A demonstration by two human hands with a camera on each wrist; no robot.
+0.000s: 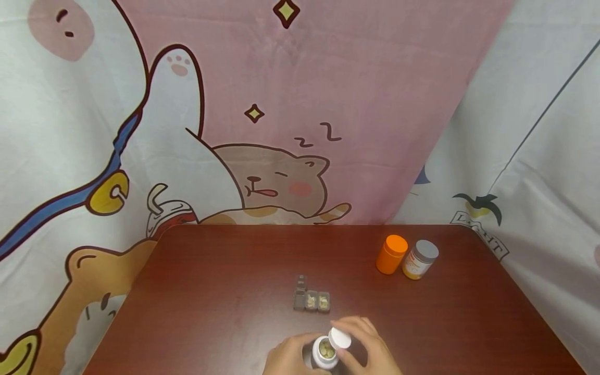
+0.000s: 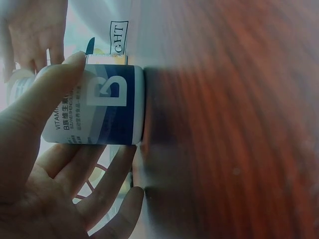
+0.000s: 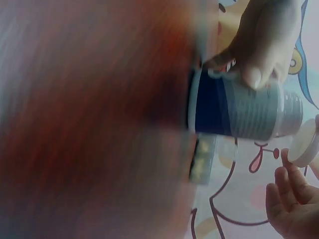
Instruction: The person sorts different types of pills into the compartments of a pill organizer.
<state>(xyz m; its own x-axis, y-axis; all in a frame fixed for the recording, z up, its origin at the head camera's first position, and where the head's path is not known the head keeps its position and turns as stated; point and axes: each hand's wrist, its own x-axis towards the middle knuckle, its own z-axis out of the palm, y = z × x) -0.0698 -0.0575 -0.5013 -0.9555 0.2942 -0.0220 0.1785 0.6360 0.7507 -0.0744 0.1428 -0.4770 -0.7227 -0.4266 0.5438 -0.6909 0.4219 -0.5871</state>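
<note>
A white and blue vitamin B bottle [image 2: 114,124] stands upright on the table, its mouth uncovered. Yellowish tablets [image 1: 326,349] show inside it from the head view. My left hand [image 1: 291,356] grips the bottle, thumb on one side and fingers on the other. Beside the mouth, my right hand [image 1: 367,345] pinches a white lid [image 1: 340,338], tilted and close over the rim. Just beyond the hands lies a small grey pill organizer [image 1: 300,300] in an L shape; two of its compartments have pale tablets in them.
At the back right of the dark red-brown table [image 1: 225,291] stand an orange bottle [image 1: 391,255] and a white jar [image 1: 420,260] with a grey lid. A cartoon-printed cloth [image 1: 375,104] hangs behind the table and along its sides.
</note>
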